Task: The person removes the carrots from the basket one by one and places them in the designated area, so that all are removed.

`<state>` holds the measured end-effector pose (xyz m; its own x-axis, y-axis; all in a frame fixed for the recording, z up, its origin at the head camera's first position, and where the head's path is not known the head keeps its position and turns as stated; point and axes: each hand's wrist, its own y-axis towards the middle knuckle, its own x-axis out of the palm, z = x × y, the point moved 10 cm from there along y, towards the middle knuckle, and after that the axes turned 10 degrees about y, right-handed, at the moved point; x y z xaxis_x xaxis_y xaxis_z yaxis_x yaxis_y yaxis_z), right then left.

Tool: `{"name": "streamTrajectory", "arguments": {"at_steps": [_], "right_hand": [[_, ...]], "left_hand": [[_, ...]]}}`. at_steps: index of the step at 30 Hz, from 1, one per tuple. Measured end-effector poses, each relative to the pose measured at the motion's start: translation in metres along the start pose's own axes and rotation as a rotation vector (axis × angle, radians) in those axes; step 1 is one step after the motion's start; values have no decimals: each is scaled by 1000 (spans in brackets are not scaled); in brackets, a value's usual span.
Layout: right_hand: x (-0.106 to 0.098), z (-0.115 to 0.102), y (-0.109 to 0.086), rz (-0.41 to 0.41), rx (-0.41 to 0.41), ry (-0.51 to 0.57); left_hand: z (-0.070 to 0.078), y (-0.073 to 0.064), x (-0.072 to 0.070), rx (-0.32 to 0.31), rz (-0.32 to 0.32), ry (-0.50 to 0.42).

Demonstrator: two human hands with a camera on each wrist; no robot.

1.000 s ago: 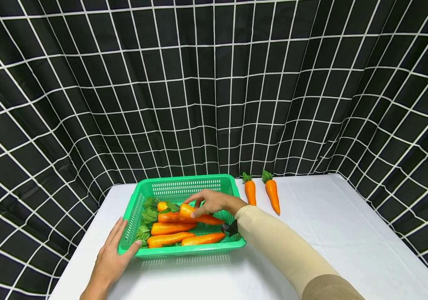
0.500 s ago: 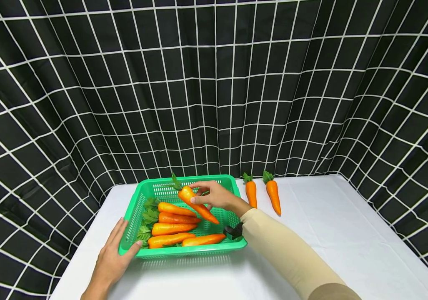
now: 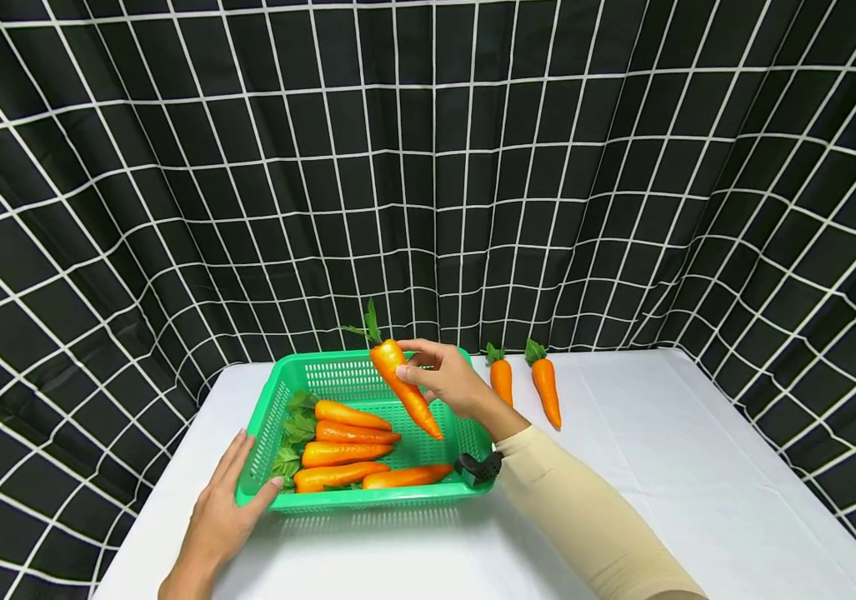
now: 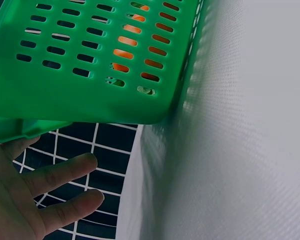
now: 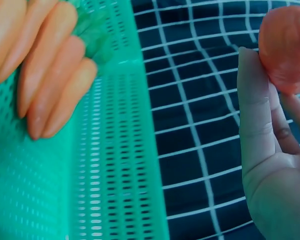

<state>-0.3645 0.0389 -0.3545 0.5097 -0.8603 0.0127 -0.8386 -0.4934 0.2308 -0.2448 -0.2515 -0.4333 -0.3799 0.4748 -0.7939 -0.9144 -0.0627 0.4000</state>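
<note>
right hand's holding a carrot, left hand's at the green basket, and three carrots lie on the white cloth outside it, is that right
Not three: the head view shows two carrots on the white cloth outside the green basket. The right hand does hold a carrot, and the left hand is at the basket.

No readable text, labels, brands, numbers or signs in any view.
</note>
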Motion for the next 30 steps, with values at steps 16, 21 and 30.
{"name": "streamTrajectory", "arguments": {"at_steps": [16, 21, 30], "right_hand": [[3, -60, -53, 104, -178, 128], [6, -73, -76, 110, -236, 140], [5, -91, -103, 91, -362, 194]], "left_hand": [[-1, 0, 1, -23, -21, 9], [-2, 0, 2, -25, -23, -3], [-1, 0, 1, -18, -21, -15]]}}
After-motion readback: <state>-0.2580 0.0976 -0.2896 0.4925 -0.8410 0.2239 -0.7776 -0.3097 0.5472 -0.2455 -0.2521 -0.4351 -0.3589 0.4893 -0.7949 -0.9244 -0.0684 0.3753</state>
